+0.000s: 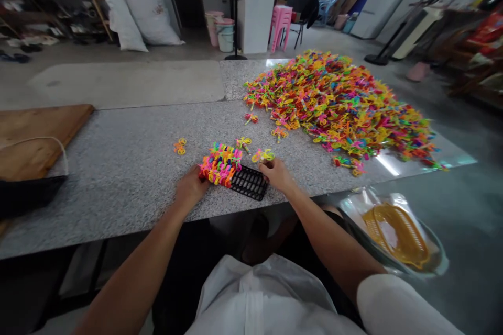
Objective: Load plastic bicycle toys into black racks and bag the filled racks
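A black slotted tray (250,182) lies on the speckled stone table (129,157) near its front edge. Its left half is packed with small bright plastic toys (220,164); the right half shows bare slots. My left hand (191,187) rests against the tray's left end, touching the packed toys. My right hand (276,172) sits at the tray's right end and pinches a yellow and pink toy piece (263,155). A large heap of the same colourful pieces (338,102) covers the table's right side.
Loose pieces (180,146) lie scattered between tray and heap. A wooden board (35,131) and a dark bag (27,193) sit at the left. A yellow basket in a plastic-lined basin (395,233) stands on the floor at the right. A fan and stools stand behind.
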Demonstrator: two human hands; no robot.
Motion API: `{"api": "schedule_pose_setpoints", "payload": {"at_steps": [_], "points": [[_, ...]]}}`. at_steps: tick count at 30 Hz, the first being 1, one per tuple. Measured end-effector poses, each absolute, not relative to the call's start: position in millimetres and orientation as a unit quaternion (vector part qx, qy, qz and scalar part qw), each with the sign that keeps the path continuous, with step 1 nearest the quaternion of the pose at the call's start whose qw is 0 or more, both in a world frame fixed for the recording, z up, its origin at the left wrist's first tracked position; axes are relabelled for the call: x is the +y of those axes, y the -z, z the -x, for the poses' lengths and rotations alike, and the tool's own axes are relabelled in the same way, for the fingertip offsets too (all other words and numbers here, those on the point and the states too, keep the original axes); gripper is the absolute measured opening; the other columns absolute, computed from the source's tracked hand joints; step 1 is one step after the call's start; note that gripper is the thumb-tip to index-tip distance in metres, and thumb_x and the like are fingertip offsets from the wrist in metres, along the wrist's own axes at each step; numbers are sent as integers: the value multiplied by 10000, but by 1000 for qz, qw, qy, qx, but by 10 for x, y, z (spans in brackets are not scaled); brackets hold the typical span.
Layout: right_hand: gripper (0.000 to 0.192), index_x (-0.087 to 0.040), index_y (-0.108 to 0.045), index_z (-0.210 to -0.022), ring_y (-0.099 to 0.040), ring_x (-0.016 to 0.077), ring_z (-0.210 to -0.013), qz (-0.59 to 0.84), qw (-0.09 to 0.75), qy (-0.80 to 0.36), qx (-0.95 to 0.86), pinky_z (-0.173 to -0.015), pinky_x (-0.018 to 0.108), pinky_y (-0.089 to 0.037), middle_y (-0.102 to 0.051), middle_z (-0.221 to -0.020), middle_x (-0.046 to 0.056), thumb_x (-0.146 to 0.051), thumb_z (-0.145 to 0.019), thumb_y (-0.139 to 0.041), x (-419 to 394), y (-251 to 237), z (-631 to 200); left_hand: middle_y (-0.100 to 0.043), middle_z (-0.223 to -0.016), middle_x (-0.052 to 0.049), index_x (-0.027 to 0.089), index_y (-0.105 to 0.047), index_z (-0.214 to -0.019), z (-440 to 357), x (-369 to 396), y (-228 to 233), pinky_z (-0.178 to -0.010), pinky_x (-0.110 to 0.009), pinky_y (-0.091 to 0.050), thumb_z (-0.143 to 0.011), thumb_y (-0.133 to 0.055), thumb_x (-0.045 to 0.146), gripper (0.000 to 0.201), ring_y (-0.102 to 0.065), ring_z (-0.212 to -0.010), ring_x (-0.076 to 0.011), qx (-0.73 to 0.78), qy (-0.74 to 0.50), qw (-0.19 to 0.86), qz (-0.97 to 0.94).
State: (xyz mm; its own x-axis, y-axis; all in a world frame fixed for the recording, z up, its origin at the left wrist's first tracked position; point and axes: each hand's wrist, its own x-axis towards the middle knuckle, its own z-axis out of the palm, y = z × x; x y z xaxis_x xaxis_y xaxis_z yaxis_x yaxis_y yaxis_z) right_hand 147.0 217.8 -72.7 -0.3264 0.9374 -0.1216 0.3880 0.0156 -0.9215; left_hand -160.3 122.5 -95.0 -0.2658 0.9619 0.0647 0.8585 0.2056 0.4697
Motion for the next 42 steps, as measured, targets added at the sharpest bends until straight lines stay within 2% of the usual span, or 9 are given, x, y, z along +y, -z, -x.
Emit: {"api": "schedule_pose_setpoints", "payload": {"at_steps": [5,9,16,20,24,28,33,36,42], "points": [[391,-263,-546,-796,-460,116,-459,448,302,-631,-556,-456,245,-400,-531,-562,-65,-600,-803,-744,1841,756,-1167,-727,-1132,-108,215,-711,-1078,1568,1227,930,-869,-355,-509,-935,-686,373,215,-699,-1010,-272,766,-219,144,-586],[416,-263,-497,-739,-447,108,-447,473,315,-669,-480,-416,237,-369,-496,-563,-71,-573,-782,-772,1762,764,-1068,-722,-1135,-111,210,-711,-1083,1560,1229,938,-861,-360,-506,-948,-669,349,199,-693,-1002,-270,766,-213,139,-591],[259,-187,-698,-754,-562,137,-517,629,144,-438,-626,-526,252,-359,-578,-535,-36,-368,-936,-735,2122,618,-1383,-726,-1090,-97,218,-688,-1032,1556,1226,944,-818,-346,-503,-949,-672,358,163,-692,-961,-258,765,-208,127,-596],[247,-160,-802,-836,-703,179,-744,628,82,-299,-713,-618,264,-373,-768,-768,54,-356,-975,-747,2212,621,-1468,-731,-1107,-95,215,-688,-1049,1556,1231,954,-819,-346,-506,-948,-673,350,169,-698,-978,-262,768,-201,119,-596],[224,-168,-846,-994,-766,224,-938,638,91,-227,-730,-716,269,-438,-838,-1025,118,-365,-1003,-740,2165,666,-1479,-733,-1137,-99,212,-694,-1045,1551,1225,938,-821,-343,-505,-961,-665,373,184,-701,-970,-258,767,-199,118,-598],[215,-167,-834,-949,-784,249,-956,642,121,-239,-718,-785,287,-497,-836,-989,126,-348,-996,-730,2136,656,-1511,-731,-1129,-101,206,-700,-1072,1544,1226,921,-827,-339,-506,-962,-654,367,200,-701,-975,-257,768,-202,125,-594],[170,-169,-743,-1001,-750,176,-672,592,245,-441,-628,-597,252,-522,-813,-913,80,-312,-997,-652,1945,714,-1336,-729,-1117,-92,211,-705,-1097,1537,1234,932,-837,-340,-508,-946,-658,340,205,-698,-980,-256,768,-206,126,-593],[100,-192,-690,-999,-738,149,-634,529,253,-537,-607,-538,217,-500,-807,-928,49,-272,-977,-634,1745,814,-1132,-726,-1125,-95,213,-705,-1079,1531,1226,933,-838,-343,-506,-947,-661,336,186,-698,-992,-259,766,-213,124,-594],[155,-197,-729,-1093,-785,228,-860,510,232,-369,-742,-762,286,-565,-824,-973,77,-305,-991,-683,1579,885,-919,-717,-1118,-98,213,-695,-1035,1529,1220,929,-828,-345,-502,-948,-672,340,156,-689,-999,-258,759,-214,125,-602]]}}
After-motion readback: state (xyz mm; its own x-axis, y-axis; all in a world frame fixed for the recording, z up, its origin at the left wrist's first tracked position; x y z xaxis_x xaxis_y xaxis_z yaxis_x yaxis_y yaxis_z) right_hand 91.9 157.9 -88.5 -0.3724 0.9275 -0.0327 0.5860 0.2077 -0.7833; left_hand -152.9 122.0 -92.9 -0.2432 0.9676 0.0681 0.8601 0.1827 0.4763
